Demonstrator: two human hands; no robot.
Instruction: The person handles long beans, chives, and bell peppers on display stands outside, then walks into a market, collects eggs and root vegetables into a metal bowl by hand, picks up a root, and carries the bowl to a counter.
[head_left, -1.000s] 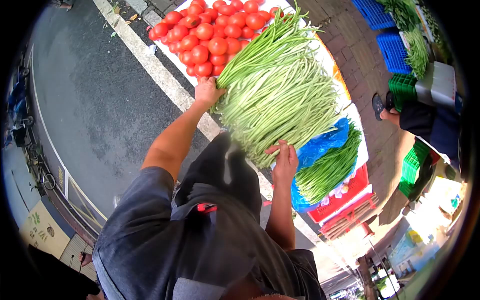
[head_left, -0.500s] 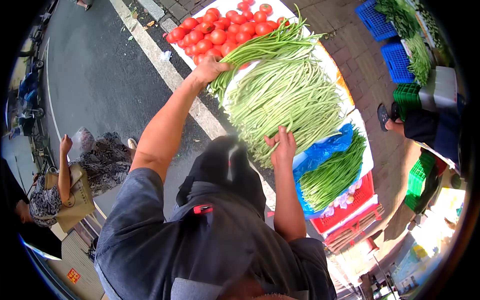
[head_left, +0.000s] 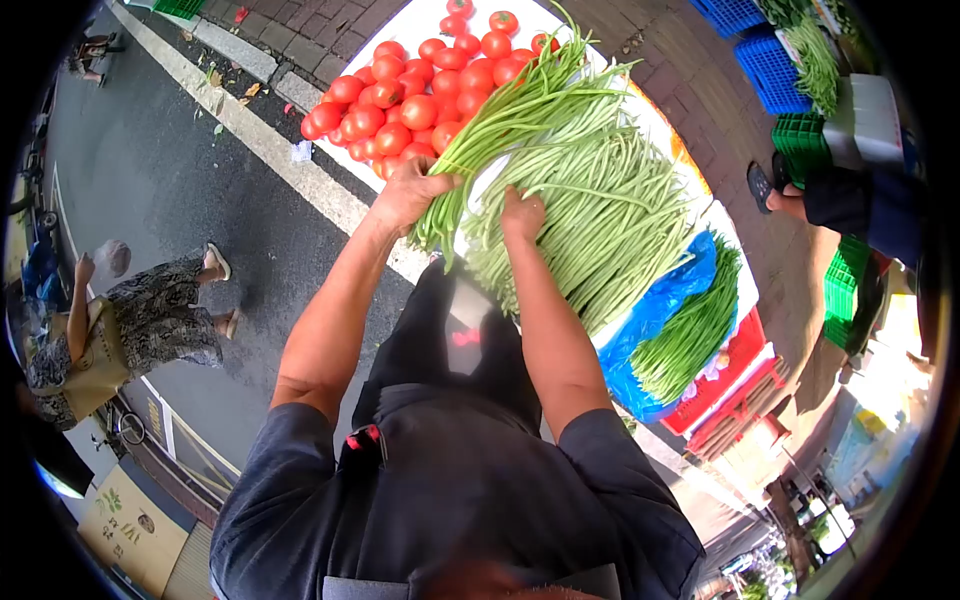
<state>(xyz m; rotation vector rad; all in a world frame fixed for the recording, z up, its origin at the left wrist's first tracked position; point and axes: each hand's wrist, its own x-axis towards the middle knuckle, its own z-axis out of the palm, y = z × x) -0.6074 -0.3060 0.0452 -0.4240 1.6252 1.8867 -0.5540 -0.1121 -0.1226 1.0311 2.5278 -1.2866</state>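
Observation:
My left hand point(head_left: 410, 193) is closed around the near end of a bundle of bright green long beans point(head_left: 510, 118), which fans away over the white stall top point(head_left: 590, 25). My right hand point(head_left: 522, 213) rests at the near left side of a broad heap of paler long beans point(head_left: 610, 200). Its fingers are curled on some of the pale beans, partly hiding what they pinch. Red tomatoes point(head_left: 420, 112) lie piled beyond my left hand, touching the green bundle. To the right of the pale heap, thin green stalks point(head_left: 690, 330) lie in a blue plastic bag point(head_left: 640, 345).
A red crate point(head_left: 720, 385) stands at the stall's right end. Blue crates point(head_left: 770, 75) and green crates point(head_left: 845, 290) with greens are across the brick pavement, near a person's sandaled foot point(head_left: 760, 187). On the road at left, a person in a patterned dress point(head_left: 165, 310) walks past.
My right hand has moved up and left across the pale beans, close to my left hand. The left hand keeps its hold on the green bundle. The walker has shifted left.

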